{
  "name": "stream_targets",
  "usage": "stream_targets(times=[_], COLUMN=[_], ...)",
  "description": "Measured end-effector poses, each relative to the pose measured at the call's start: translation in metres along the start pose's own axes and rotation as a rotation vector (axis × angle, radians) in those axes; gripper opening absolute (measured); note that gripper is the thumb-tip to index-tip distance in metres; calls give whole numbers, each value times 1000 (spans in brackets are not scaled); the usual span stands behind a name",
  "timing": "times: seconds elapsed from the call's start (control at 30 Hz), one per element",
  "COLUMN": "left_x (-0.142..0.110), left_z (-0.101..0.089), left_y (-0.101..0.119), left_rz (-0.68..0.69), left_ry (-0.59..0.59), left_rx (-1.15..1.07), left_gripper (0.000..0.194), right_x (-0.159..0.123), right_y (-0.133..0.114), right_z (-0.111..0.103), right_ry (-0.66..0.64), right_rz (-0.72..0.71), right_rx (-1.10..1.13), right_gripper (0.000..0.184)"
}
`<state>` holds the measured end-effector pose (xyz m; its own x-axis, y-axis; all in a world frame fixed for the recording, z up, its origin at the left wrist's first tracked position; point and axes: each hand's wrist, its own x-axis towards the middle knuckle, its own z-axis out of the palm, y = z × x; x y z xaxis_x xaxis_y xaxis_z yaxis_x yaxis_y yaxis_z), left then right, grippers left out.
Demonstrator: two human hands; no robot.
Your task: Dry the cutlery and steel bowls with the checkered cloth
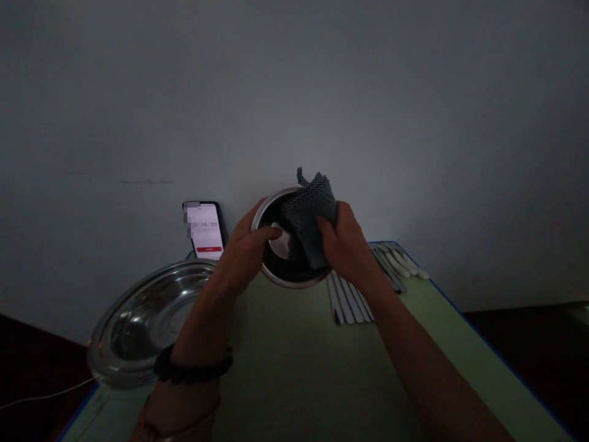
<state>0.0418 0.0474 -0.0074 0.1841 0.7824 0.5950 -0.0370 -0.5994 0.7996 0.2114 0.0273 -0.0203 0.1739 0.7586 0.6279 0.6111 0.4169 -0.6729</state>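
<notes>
Round shiny metal bowl (288, 256): our left hand (248, 253) pinches its side, right hand (347, 242) grips crumpled grey cloth (309, 218). We should press evenly, bowl steady.

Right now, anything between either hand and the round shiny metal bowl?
Nothing visible for the left hand: its thumb hooks over the rim of the round shiny metal bowl. For the right hand, a grey-blue textured cloth lies between its thumb and the bowl's inside; its other fingers are mostly hidden.
</notes>
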Motion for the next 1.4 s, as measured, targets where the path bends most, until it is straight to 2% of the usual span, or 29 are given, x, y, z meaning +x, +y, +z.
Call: stream_targets(times=[0.13, 0.23, 0.3, 0.37, 0.47, 0.5, 0.57, 0.77, 0.87, 0.93, 1.0, 1.07, 1.13, 1.23, 1.3, 1.4], left_x=[-1, -5, -9, -13, -17, -16, -13, -1, 0, -1, -3, -5, -7, -6, -5, -2], left_z=[6, 20, 33, 44, 53, 52, 44, 6, 2, 6, 14, 24, 31, 34, 31, 19], left_y=[1, -1, -2, -2, -2, -2, -3, -5, -5, -6, -7, -9, -11, -10, -8, -5], left_rz=[-92, -74, 24, 170, 373, 395, 353, 59, -6, -3, 48, 149, 269, 377, 367, 286], left_ry=[162, 148, 132, 138, 225, 254, 261, -62, -134, -110, -40, 23, 70, 173, 208, 111], left_rx=[-117, -253, -259, -172, 4, 38, 44, -86, -113, -117, -115, -78, 30, 180, 184, 126], left_gripper=[31, 34, 45, 57, 56, 52, 47, 57, 54, 52, 58, 68, 68, 55, 51, 53], right_x=[1, 4, 6, 5, 3, 3, 3, 5, 4, 5, 6, 6, 6, 4, 2, 1], right_y=[-4, 3, 8, 10, 8, 7, 7, 11, 11, 12, 15, 17, 17, 12, 10, 9], right_z=[2, 4, 7, 10, 14, 15, 14, 5, 3, 4, 5, 7, 9, 12, 12, 11], right_ry=[107, 227, 289, 315, 284, 263, 219, 152, 123, 163, 233, 263, 248, 219, 202, 190], right_rz=[27, 79, 145, 192, 180, 167, 123, -106, -157, -115, 8, 157, 255, 243, 194, 102], right_rx=[18, 36, 59, 89, 111, 97, 41, -74, -74, -50, -1, 60, 107, 97, 64, 9], right_gripper=[22, 19, 18, 18, 18, 18, 17, 12, 8, 8, 11, 13, 15, 15, 12, 9])
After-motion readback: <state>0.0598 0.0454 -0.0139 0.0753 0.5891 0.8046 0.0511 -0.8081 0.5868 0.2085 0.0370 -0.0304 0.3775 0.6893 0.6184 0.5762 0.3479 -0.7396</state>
